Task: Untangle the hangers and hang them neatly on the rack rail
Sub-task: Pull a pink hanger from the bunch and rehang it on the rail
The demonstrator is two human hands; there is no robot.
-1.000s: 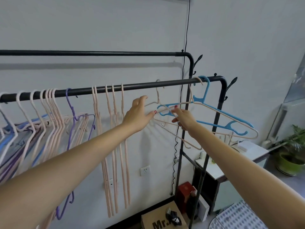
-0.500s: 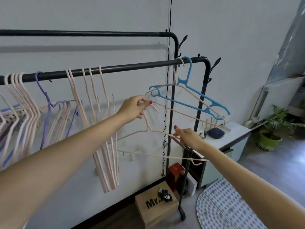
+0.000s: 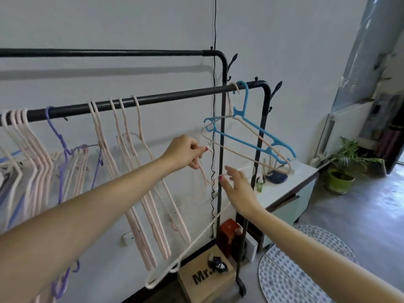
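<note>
Along the front rail (image 3: pixel 166 98) of the black rack, the head view shows pale pink hangers hooked in loose groups at the left and middle, with a purple hanger (image 3: pixel 57 136) among them. Between the middle group and the rail's right-hand bend lies a bare stretch of rail. At that bend a blue hanger (image 3: pixel 251 136) and a beige hanger (image 3: pixel 244 153) hang together, their shoulders crossing and slanting down to the right. The left hand (image 3: pixel 185 153) is raised below the bare stretch, its fingers curled and pinching the hook end of a pale pink hanger (image 3: pixel 192 243); that hanger dangles off the rail, its long side running down and left to a corner just above the cardboard box (image 3: pixel 205 281) on the floor. The right hand (image 3: pixel 238 186) sits just beside and below the left, fingers spread and nearly straight, touching the same hanger's upper arm without closing round it. Behind the hands stands the rack's rear upright post, and a black cable hangs down the wall. To the right, a white cabinet (image 3: pixel 290 182) stands close to the rack's end post, with open floor beyond it.
</note>
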